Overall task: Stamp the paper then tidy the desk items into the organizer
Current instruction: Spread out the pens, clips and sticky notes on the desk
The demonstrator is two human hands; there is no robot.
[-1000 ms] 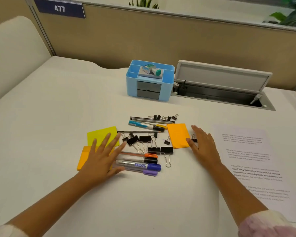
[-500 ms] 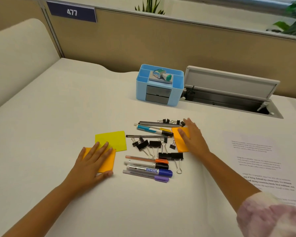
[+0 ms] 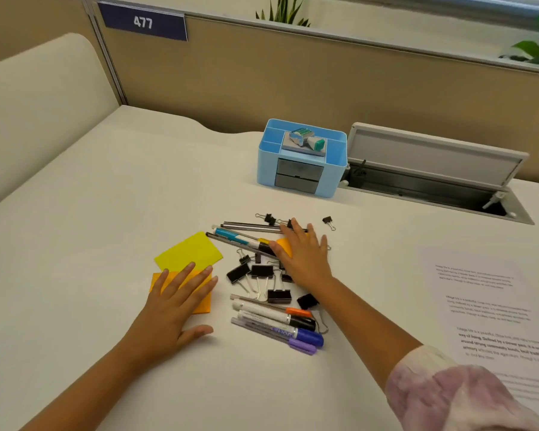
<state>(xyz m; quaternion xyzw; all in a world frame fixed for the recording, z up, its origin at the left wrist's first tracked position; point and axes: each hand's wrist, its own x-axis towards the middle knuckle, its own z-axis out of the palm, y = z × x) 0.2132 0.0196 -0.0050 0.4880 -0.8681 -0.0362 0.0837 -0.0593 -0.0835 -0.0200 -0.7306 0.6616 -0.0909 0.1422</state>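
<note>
Very little of the tidying looks done. The blue organizer (image 3: 302,158) stands at the back of the counter (image 3: 106,197), and the only thing on top of it is the stamp (image 3: 307,141), lying on its side on what seems to be a grey pad. Its open compartments show nothing else from this angle, and both grey drawers are closed.

The printed paper (image 3: 492,309) lies flat at the right, well apart from the clutter. Whether it carries a stamp mark cannot be told (the print is small and blurred, and no obvious ink mark shows).

Everything else is loose in the middle of the counter: a bundle of pens (image 3: 246,233), a scatter of black binder clips (image 3: 255,275), one stray clip (image 3: 328,220) off to the right, and four markers (image 3: 277,325) lying side by side nearest the person.

The left hand (image 3: 171,309) lies flat with fingers spread on an orange sticky pad (image 3: 199,303), just below a yellow sticky pad (image 3: 189,251); it grips nothing. The right hand (image 3: 302,253) is also flat and spread, pressing on a second orange pad (image 3: 283,244) among the pens and clips.

My reading: the person is gathering the pads, so nearly all the sorting into the organizer remains.
</note>
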